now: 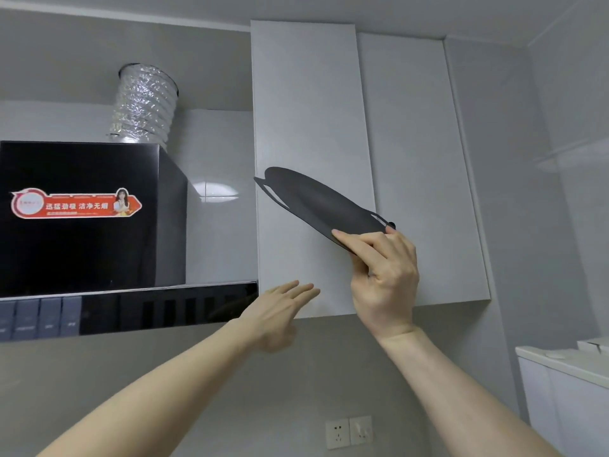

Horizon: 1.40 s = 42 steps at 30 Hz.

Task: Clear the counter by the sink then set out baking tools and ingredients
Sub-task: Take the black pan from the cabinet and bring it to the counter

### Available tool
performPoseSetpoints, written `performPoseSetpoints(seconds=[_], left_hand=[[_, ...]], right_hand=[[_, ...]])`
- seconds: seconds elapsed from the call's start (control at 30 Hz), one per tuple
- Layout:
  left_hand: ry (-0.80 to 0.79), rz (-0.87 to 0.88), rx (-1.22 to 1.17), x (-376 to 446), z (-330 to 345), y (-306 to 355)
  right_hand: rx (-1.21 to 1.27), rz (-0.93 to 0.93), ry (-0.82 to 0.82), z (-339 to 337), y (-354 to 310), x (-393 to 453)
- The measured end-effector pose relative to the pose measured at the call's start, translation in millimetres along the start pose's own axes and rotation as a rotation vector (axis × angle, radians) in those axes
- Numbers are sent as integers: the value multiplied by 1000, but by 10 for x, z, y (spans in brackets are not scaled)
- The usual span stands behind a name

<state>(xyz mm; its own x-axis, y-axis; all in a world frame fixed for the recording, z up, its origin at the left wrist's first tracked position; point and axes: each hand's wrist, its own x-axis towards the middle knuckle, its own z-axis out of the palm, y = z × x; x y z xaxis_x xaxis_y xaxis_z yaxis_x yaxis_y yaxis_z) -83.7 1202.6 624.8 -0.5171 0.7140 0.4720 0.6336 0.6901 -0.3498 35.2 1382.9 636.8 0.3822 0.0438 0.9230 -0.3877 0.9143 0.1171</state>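
Two white cabinet doors (pixel 313 159), black range hood (pixel 82 219)

A dark grey pan (pixel 324 204) shows against white cabinet doors (pixel 313 127); the black range hood (pixel 82 219) bears a red-and-white sticker (pixel 75 203) below a crinkled silver duct (pixel 145 103).

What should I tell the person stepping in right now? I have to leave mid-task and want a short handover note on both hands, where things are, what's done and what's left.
Right hand: raised, gripping the near edge of a flat black pan with slotted handles, held tilted in front of the white upper cabinet.
Left hand: open, fingers straight, reaching to the bottom edge of that cabinet door; the doors look closed.
Done: the pan is off the counter.
Left: probably open the cabinet and stow the pan. The counter and sink are out of view, so the rest of the clearing and the baking setup cannot be judged.
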Motion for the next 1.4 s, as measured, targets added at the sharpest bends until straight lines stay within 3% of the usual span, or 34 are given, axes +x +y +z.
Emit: performPoseSetpoints(seconds=[0.13,0.3,0.37,0.47,0.63,0.77,0.93,1.03,1.2,1.4], left_hand=[[231,-132,-269,-523,-193,-89],[438,-392,-974,-1220,-741,-356],[462,-489,-1227,-1598,-1015,-449],[367,-642,-1450,-2165,-1344,-534],[247,-785,-1466,-2988,-1606,-634],[302,-895,-1324,-3565,-1705,-699],[349,-1033,-1371,-4478,-1664,-876],[377,-1135,-1294,-4989,-1547,-1023],[314,-1291,-1185,-6037,-1290,-1310],[243,-1410,-1230,-7206,-777,-1601]], right_hand=[[71,-10,-14,24,-141,-121],[175,-73,-65,17,-414,-306],[211,-63,-93,65,-626,-387],[265,-63,-125,169,-997,-498],[373,-132,-187,300,-1730,-680],[489,-219,-228,389,-2421,-905],[653,-199,-302,500,-3291,-1262],[721,-130,-463,572,-3705,-1518],[869,-54,-872,699,-4312,-2155],[1039,95,-1272,991,-4938,-3032]])
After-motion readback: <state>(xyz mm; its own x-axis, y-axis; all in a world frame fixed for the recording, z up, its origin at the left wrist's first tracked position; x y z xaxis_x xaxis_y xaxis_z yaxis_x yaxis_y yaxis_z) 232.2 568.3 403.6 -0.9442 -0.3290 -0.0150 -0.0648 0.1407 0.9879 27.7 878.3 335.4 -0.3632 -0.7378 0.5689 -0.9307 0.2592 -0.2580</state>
